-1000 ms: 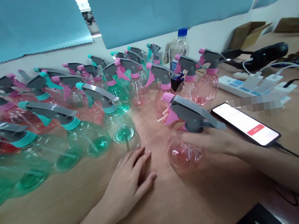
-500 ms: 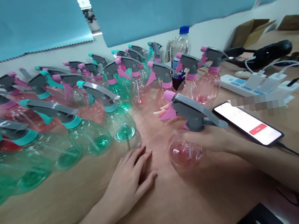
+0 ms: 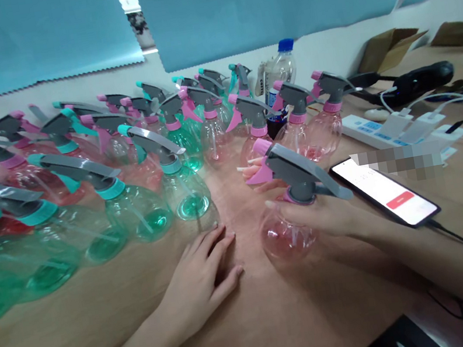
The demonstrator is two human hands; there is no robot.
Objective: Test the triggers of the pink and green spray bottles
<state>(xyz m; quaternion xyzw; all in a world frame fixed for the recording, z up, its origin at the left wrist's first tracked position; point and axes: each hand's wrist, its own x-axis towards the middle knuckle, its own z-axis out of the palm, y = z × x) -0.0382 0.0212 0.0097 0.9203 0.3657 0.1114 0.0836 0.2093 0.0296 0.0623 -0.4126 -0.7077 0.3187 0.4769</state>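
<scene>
A clear pink spray bottle [image 3: 288,235] with a grey-and-pink spray head [image 3: 295,168] stands upright on the table. My right hand [image 3: 309,211] is closed round its neck from the right, thumb on the near side. Its other fingers reach behind the neck, their tips showing past the pink trigger [image 3: 261,174]. My left hand [image 3: 195,277] lies flat on the wood to the left of this bottle, fingers a little apart, holding nothing. Just beyond its fingertips stands a clear green spray bottle [image 3: 186,196] with a turquoise collar.
Several pink and green spray bottles [image 3: 138,213] crowd the left and back. A blue-capped drink bottle [image 3: 282,67] stands by the wall. To the right are a lit phone [image 3: 385,189], a power strip [image 3: 366,130] with white plugs and cables, and an open cardboard box [image 3: 389,52].
The right hand's far fingertips have risen slightly and straightened beside the trigger. The view has shifted a little. Left hand and bottles stay in place.
</scene>
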